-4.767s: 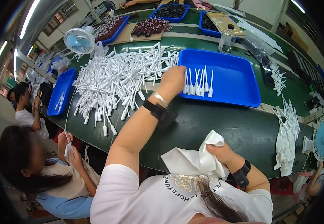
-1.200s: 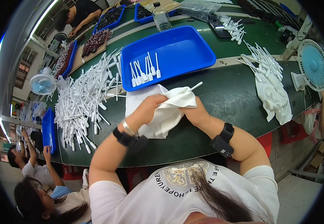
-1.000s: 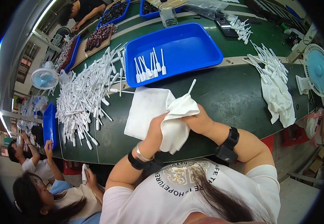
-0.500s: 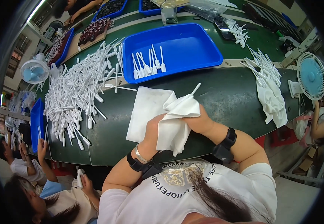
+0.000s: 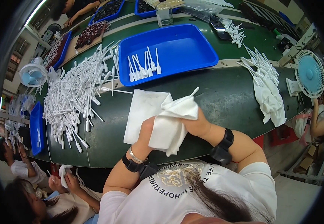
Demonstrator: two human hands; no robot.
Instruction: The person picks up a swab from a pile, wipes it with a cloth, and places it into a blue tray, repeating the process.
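Both hands are closed on a white cloth held over the near edge of the green table. My left hand grips its left side, fingers mostly covered by the folds. My right hand grips its right side. The thin end of a white plastic stick pokes out of the cloth at the top; the rest of it is wrapped and hidden. Beyond the hands, a blue tray holds several white sticks with wide flat ends, lying side by side at its left.
To the left lies a large heap of similar sticks. On the right, more sticks rest by a crumpled white cloth, near a fan. A glass bottle stands behind the tray. A co-worker sits at lower left.
The cloth has shifted slightly in my hands, and less of the stick shows. My view has turned a little. The co-worker's raised hand has come down to a cloth.
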